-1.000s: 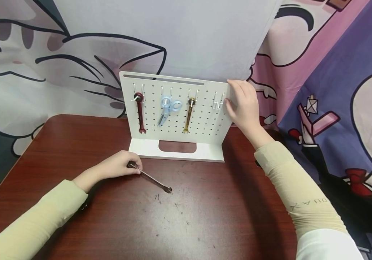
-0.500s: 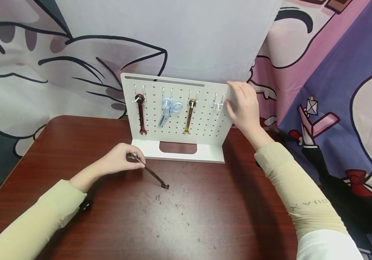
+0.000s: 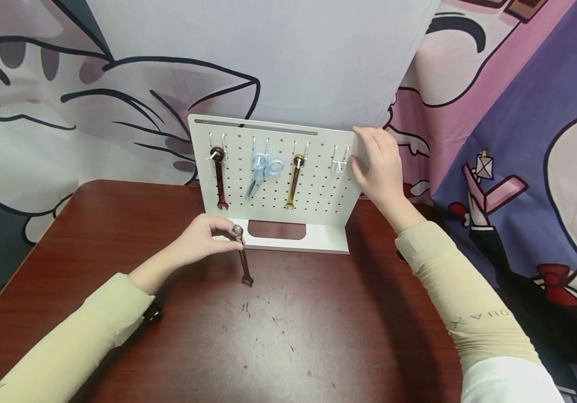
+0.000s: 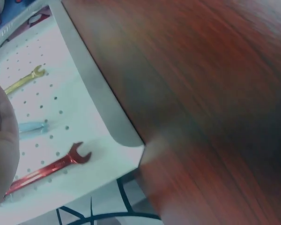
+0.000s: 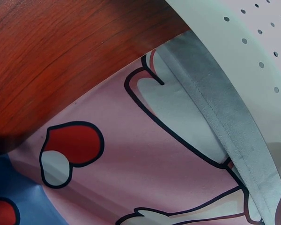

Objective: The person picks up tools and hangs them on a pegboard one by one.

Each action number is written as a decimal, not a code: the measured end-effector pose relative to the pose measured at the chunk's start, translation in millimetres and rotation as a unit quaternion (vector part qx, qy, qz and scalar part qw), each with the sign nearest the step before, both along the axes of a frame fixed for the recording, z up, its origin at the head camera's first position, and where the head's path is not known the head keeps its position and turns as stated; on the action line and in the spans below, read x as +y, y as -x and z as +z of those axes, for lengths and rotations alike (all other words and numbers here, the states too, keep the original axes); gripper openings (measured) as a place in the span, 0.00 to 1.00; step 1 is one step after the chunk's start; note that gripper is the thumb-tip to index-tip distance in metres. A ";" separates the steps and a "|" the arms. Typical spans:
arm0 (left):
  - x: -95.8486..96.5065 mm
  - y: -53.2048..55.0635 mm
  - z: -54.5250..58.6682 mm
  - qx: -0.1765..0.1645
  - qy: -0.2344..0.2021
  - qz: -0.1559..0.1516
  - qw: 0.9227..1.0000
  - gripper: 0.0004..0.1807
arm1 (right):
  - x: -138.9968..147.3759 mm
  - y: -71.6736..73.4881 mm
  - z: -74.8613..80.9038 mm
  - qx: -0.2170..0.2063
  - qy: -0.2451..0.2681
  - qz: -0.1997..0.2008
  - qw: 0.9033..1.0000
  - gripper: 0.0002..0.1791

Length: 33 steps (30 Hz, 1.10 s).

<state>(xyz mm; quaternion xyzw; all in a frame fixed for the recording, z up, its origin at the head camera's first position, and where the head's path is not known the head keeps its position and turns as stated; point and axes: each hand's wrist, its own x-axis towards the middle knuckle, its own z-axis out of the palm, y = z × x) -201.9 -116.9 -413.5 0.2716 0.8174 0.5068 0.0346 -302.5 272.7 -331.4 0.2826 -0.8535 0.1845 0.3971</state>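
My left hand [image 3: 198,242] pinches a dark, brownish metal wrench [image 3: 245,268] near its ring end, in front of the pegboard's base. The wrench's open end points down toward the table. My right hand [image 3: 381,165] grips the right edge of the white pegboard [image 3: 318,217], thumb on the front face. On the board's hooks hang a red wrench [image 3: 220,184], light blue scissors [image 3: 257,178] and a yellow wrench [image 3: 294,183]. A white hook [image 3: 338,165] at the right bears nothing. In the left wrist view part of the left hand [image 4: 3,136] shows, but the wrench it holds is out of sight.
The pegboard stands toward the back of a reddish-brown wooden table [image 3: 207,347], its base plate flat on the top. Small dark marks dot the table's middle. Printed cartoon cloth [image 3: 132,129] hangs close behind and to the right.
My left hand has moved right and slightly away from me, turning the wrench from a slant to nearly upright in the head view. The right hand stays on the board's edge.
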 end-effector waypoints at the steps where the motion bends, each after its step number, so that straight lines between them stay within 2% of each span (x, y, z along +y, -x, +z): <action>1: 2.6 0.8 0.0 -0.003 -0.009 0.007 1.000 0.04 | 0.0 0.0 -0.3 0.000 0.001 0.001 1.000 0.28; 5: 13.1 4.3 -0.5 -0.043 -0.069 0.033 0.996 0.05 | -0.8 0.5 -0.5 0.004 0.010 0.005 1.000 0.28; 8: 21.2 7.5 -0.5 -0.075 -0.118 0.050 0.989 0.05 | -1.1 0.7 0.1 0.005 0.009 0.006 1.000 0.28; 12: 33.8 14.0 0.8 -0.096 -0.159 0.066 0.980 0.05 | -0.9 0.4 1.8 0.004 0.001 0.004 1.000 0.28; 16: 50.3 22.1 4.7 -0.096 -0.163 0.085 0.978 0.09 | -0.9 0.1 3.0 0.004 0.000 0.005 1.000 0.27; 22: 80.8 31.8 10.7 -0.096 -0.144 0.122 0.977 0.13 | -1.3 0.1 2.1 0.001 -0.001 0.005 1.000 0.27; 33: 128.6 42.9 15.7 -0.089 -0.133 0.116 0.980 0.12 | 0.1 -0.5 1.6 -0.003 -0.009 0.001 1.000 0.27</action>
